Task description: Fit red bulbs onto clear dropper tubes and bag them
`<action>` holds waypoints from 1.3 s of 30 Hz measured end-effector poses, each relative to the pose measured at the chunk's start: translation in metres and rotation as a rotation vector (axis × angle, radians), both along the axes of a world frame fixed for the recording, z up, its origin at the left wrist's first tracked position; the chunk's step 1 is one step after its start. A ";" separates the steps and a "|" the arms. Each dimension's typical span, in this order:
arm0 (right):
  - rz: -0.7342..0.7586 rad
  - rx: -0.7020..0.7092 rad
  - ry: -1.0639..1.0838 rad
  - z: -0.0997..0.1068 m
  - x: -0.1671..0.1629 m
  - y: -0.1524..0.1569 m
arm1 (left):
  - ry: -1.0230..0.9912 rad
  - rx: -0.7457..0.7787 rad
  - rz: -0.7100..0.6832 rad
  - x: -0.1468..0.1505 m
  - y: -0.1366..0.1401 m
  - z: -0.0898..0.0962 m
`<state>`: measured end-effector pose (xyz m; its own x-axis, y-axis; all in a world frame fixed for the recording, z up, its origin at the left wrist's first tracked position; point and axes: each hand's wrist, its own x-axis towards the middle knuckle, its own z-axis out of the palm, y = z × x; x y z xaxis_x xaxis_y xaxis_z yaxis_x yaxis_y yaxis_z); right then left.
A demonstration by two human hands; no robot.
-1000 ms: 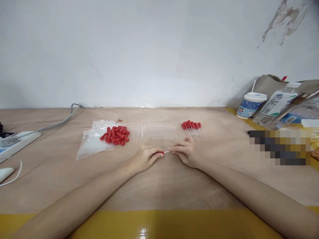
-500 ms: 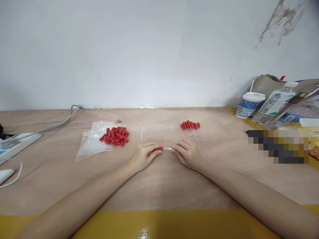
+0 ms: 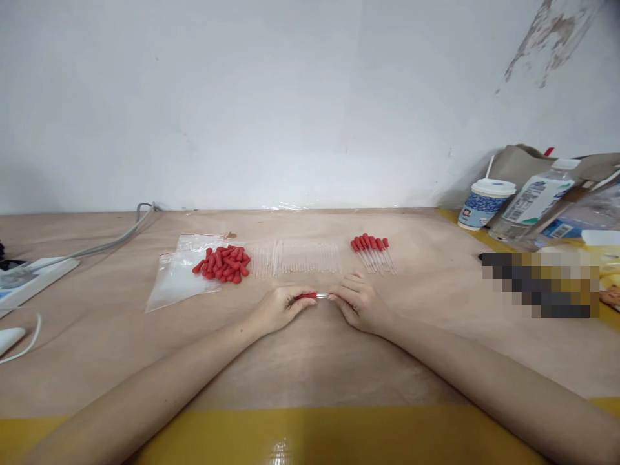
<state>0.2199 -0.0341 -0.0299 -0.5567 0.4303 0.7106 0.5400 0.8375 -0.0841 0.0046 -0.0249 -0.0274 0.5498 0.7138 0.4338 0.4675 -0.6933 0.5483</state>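
Note:
Between finger and thumb, my left hand (image 3: 281,308) pinches a red rubber dropper bulb (image 3: 309,296). My right hand (image 3: 361,303) grips a clear glass dropper tube (image 3: 322,296), whose end meets the open end of the bulb; how deep it sits inside cannot be seen. Beyond my left hand lies a pile of loose red bulbs (image 3: 225,263). A row of clear dropper tubes (image 3: 310,256) is laid out just past both hands. Behind my right hand, several droppers with red bulbs fitted (image 3: 372,248) lie side by side.
Clear zip bags (image 3: 177,278) lie under and beside the bulb pile. At the left are a white power strip (image 3: 48,271) and a grey cable (image 3: 116,242). A paper cup (image 3: 485,203) and a plastic bottle (image 3: 537,200) stand at the back right, near a blurred dark patch.
Both hands have come slightly nearer to me with the bulb and tube. My right fingers have shifted a little left along the tube, so less of it shows between the hands.

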 end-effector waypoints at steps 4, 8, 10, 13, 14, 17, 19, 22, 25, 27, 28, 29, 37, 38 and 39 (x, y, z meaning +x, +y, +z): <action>-0.015 -0.049 -0.004 -0.001 -0.003 -0.002 | 0.012 -0.004 -0.019 -0.001 0.000 -0.002; -0.047 -0.093 -0.010 -0.001 -0.007 -0.004 | 0.014 0.006 -0.046 -0.001 0.000 -0.001; -0.049 -0.111 -0.009 -0.001 -0.008 -0.004 | 0.023 0.023 -0.056 0.000 -0.001 0.000; -0.056 -0.147 0.003 -0.002 -0.008 -0.004 | 0.043 0.059 -0.053 0.001 -0.001 0.002; -0.054 -0.161 0.011 -0.002 -0.008 -0.004 | 0.047 0.074 -0.053 0.001 -0.001 0.002; -0.045 -0.207 0.031 -0.002 -0.008 -0.004 | 0.057 0.127 -0.059 0.000 -0.001 0.003; -0.049 -0.238 0.019 0.000 -0.009 -0.006 | 0.052 0.174 -0.064 0.000 -0.001 0.003; -0.097 -0.226 -0.098 0.008 -0.010 -0.012 | 0.040 0.230 -0.078 -0.001 0.000 0.003; -0.149 -0.194 -0.207 0.023 -0.003 -0.013 | 0.038 0.231 -0.064 -0.001 0.000 0.004; -0.170 -0.234 -0.162 0.035 0.011 -0.005 | 0.016 0.224 -0.020 -0.002 -0.001 0.006; -0.198 -0.267 -0.105 0.041 0.020 0.002 | 0.009 0.220 -0.002 -0.003 -0.002 0.007; -0.237 -0.314 -0.035 0.048 0.031 0.011 | 0.012 0.210 0.006 -0.003 -0.002 0.008; -0.938 -0.576 0.179 0.048 0.094 0.070 | 0.203 0.066 -0.166 -0.002 0.001 0.012; -0.961 -0.592 0.167 0.043 0.094 0.071 | 0.226 0.055 -0.186 -0.002 0.001 0.013; -0.972 -0.604 0.156 0.038 0.094 0.072 | 0.254 0.048 -0.204 -0.002 0.002 0.015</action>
<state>0.3137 0.0381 0.0079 0.2720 0.9222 0.2749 0.8832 -0.1258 -0.4519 0.0026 -0.0233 -0.0125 0.7743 0.5598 0.2952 0.4338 -0.8091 0.3965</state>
